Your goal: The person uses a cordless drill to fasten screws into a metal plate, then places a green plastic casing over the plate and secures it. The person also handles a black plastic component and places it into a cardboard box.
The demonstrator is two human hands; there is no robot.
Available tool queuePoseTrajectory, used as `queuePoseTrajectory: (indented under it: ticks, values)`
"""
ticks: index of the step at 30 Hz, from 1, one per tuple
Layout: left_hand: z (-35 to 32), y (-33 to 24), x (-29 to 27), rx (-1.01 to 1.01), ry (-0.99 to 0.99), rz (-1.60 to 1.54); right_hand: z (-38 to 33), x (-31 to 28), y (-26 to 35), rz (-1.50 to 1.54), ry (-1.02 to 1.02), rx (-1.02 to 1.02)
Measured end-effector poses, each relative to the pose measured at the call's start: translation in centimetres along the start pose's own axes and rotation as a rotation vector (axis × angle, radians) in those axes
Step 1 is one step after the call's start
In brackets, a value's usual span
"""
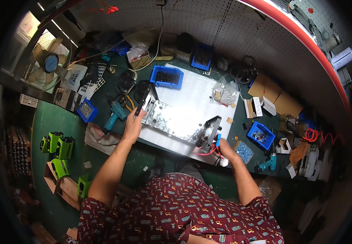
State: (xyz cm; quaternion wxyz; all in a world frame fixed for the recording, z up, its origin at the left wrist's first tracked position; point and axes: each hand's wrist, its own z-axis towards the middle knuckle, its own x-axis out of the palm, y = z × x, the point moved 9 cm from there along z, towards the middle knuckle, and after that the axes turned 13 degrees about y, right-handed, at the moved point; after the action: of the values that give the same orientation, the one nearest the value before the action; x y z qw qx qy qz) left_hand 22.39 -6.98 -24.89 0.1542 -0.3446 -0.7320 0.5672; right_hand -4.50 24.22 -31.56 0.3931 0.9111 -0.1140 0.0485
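A shiny sheet-metal housing point(162, 118) with black end panels spans the space between my hands, over a white board point(194, 87) on the bench. My left hand point(133, 127) is closed on its left end, by the upright black panel point(144, 102). At the other end, my right hand point(227, 150) is closed beside the tilted black end panel point(212, 129). Red wires point(202, 154), a blue piece point(218, 140) and a white connector point(223, 162) hang by that hand. The right fingertips are partly hidden.
A blue bin of dark screws point(166, 77) stands on the board's far left, and a clear plastic bag point(225, 91) lies at its right. Teal drills point(114, 116) flank the board. Further right sits another blue bin point(260, 135). Green housings point(65, 147) stand far left, near a fan point(50, 63).
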Motion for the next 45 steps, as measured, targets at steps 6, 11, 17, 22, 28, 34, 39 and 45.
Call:
queuePoseTrajectory:
  ticks: [6, 11, 17, 22, 28, 34, 39, 45]
  values:
    - [4.6, -0.5, 2.3, 0.017, 0.033, 0.155, 0.3, -12.0, 7.1, -0.419, -0.203, 0.018]
    - [7.8, 2.6, 2.7, -0.067, -0.002, 0.174, 3.9, -18.2, 4.5, -0.433, -0.509, -0.004]
    - [5.9, -0.5, 5.2, 0.088, 0.023, 0.081, 3.0, -27.5, -1.7, -0.524, -0.964, -0.385]
    - [-6.0, 6.5, -1.7, 0.155, -0.117, 0.143, -4.8, -10.8, -1.1, -0.489, -0.982, -0.591]
    - [-24.8, 31.9, -3.8, -0.51, -0.034, 0.398, 2.5, -6.0, -15.7, -0.94, -0.517, -0.164]
    - [-52.4, 48.6, -10.6, -0.969, -0.055, 0.299, 10.1, 13.9, -18.5, -0.916, 0.155, 0.141]
    - [-62.5, 50.1, -15.4, -0.942, -0.632, -0.107, 16.3, 25.0, -11.9, -0.961, 0.469, -0.138]
    - [-61.2, 51.0, -16.2, -0.837, -0.919, -0.428, 23.3, 37.5, -3.3, -1.007, 0.331, 0.21]
